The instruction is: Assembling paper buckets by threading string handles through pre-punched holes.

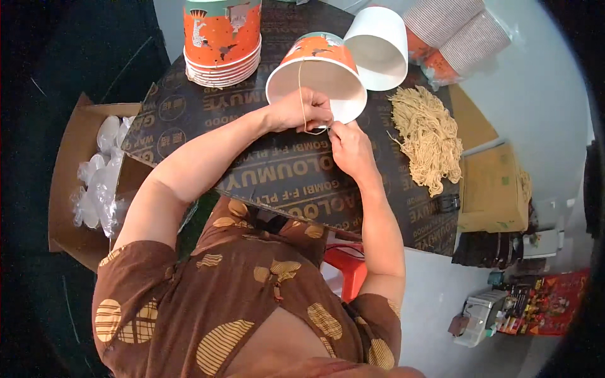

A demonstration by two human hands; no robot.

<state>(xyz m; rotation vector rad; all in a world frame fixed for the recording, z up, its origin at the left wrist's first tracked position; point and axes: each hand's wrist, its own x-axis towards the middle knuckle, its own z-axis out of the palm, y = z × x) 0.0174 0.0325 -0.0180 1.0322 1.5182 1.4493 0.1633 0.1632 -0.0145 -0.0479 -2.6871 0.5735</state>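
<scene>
An orange printed paper bucket [321,46] lies on its side on the dark board table [277,167], its white mouth turned toward me. A thin beige cord [300,82] hangs over its rim and loops down below the mouth. At the lower rim, my left hand [301,111] is closed on the cord, its fingers bent. Just right of it my right hand [353,148] pinches the cord near the rim, the fingertips of both hands close together. The exact grip and the cord's end are partly hidden by the fingers.
A stack of orange buckets [222,44] stands at the back left. Behind on the right are a white bucket [377,50] and plastic-wrapped bucket stacks [463,44]. A heap of beige cords [428,135] lies at right. Cardboard boxes [495,189] flank the table.
</scene>
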